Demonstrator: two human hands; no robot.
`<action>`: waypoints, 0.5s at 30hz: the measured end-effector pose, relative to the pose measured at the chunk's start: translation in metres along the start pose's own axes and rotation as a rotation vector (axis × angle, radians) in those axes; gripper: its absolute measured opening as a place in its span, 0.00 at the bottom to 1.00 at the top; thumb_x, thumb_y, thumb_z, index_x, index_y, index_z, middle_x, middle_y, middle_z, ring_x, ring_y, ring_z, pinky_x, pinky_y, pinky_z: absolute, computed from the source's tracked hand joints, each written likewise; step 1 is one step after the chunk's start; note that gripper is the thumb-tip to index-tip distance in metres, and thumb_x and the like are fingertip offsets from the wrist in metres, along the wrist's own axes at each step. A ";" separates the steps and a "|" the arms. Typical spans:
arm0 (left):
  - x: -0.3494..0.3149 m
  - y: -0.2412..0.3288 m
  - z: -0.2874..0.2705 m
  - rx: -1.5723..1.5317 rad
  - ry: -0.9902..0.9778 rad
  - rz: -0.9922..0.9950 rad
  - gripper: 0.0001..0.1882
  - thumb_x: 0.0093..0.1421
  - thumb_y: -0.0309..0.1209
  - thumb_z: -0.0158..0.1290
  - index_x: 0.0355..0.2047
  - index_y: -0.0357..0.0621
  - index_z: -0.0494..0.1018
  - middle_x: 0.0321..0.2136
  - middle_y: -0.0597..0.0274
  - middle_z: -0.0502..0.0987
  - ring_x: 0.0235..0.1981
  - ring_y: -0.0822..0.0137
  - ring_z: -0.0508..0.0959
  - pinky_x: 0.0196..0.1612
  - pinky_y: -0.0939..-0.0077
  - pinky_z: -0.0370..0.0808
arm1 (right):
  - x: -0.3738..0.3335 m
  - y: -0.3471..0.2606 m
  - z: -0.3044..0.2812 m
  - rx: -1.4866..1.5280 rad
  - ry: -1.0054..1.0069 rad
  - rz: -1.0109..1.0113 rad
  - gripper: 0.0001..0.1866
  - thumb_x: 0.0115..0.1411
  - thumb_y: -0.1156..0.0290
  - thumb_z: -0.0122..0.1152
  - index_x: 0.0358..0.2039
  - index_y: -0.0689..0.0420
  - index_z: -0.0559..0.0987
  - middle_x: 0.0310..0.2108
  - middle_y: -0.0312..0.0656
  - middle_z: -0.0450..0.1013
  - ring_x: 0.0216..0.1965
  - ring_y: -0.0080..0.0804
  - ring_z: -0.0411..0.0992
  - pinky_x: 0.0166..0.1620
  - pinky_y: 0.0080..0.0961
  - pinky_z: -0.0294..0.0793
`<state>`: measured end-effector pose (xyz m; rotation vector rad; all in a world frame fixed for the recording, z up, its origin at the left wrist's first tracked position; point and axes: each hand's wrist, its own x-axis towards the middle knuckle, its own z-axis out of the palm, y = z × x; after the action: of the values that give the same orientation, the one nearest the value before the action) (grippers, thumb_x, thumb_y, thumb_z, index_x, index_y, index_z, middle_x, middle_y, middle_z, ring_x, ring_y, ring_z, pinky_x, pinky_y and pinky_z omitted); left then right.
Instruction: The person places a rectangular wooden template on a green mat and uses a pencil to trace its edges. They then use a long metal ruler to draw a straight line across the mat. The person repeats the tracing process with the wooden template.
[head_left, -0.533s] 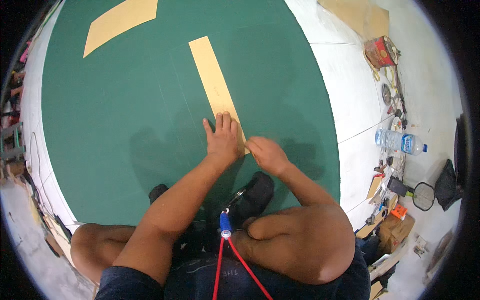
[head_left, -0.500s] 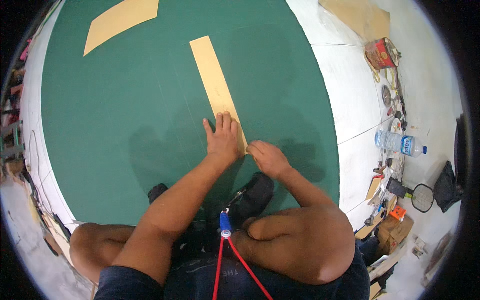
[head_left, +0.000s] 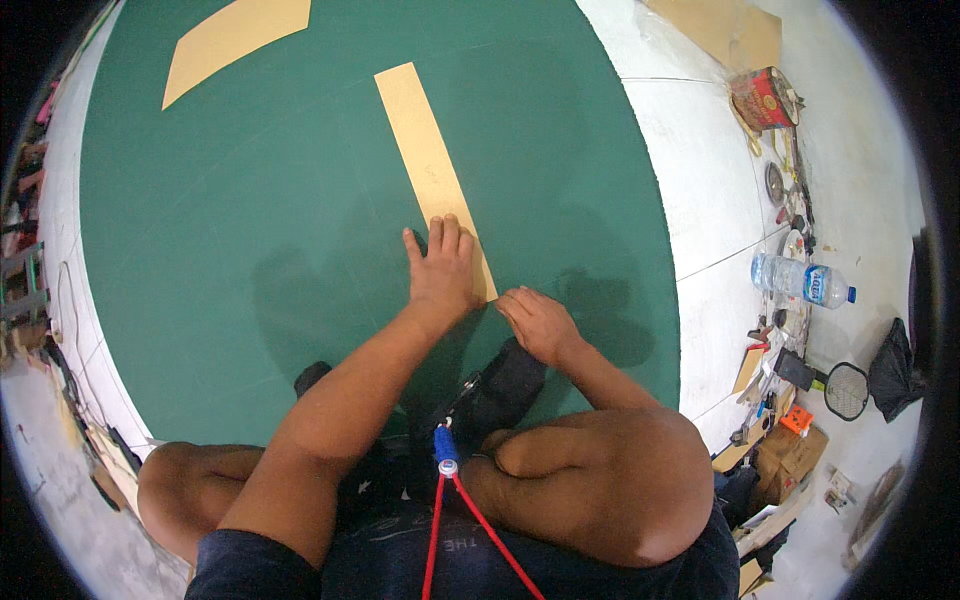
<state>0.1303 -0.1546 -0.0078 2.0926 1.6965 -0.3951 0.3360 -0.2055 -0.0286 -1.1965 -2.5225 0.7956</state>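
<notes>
A long tan strip (head_left: 415, 145), apparently card or board, lies slantwise on a dark green cloth (head_left: 220, 200). My left hand (head_left: 441, 270) rests flat on the strip's near part, its fingers stretched out and the thumb side apart on the cloth. Just right of the strip's near end, my right hand (head_left: 540, 325) is closed, with its fingertips pressed together at the strip's corner. Whatever those fingertips may hold is hidden. Faint pale lines run across the cloth left of the strip.
A larger tan sheet (head_left: 235, 45) lies at the far left of the cloth. White floor tiles (head_left: 700, 190) border it. Along the right wall stand a red tin (head_left: 765, 100), a plastic water bottle (head_left: 805, 280), an electric swatter (head_left: 846, 391) and a cardboard box (head_left: 790, 462).
</notes>
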 end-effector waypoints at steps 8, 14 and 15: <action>0.002 -0.001 -0.011 0.023 -0.039 0.032 0.53 0.48 0.51 0.71 0.68 0.41 0.61 0.71 0.47 0.57 0.74 0.48 0.54 0.72 0.29 0.48 | 0.005 -0.001 -0.018 0.299 0.160 0.281 0.10 0.71 0.70 0.53 0.45 0.60 0.80 0.44 0.50 0.78 0.45 0.48 0.78 0.51 0.40 0.77; 0.047 -0.081 -0.019 0.072 0.158 0.243 0.53 0.50 0.56 0.67 0.71 0.48 0.58 0.71 0.44 0.56 0.74 0.46 0.55 0.76 0.43 0.47 | -0.007 0.014 -0.015 0.575 0.358 0.591 0.14 0.75 0.68 0.46 0.46 0.61 0.80 0.41 0.48 0.79 0.44 0.36 0.79 0.50 0.35 0.77; 0.050 -0.095 -0.018 0.085 0.176 0.271 0.54 0.50 0.59 0.65 0.72 0.50 0.58 0.72 0.44 0.56 0.74 0.46 0.54 0.76 0.42 0.46 | -0.005 0.005 -0.020 0.644 0.312 0.683 0.15 0.75 0.68 0.45 0.46 0.61 0.80 0.40 0.48 0.80 0.44 0.35 0.79 0.50 0.35 0.77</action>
<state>0.0478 -0.0866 -0.0288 2.4419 1.4798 -0.2082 0.3503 -0.1993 -0.0147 -1.7428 -1.4094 1.3029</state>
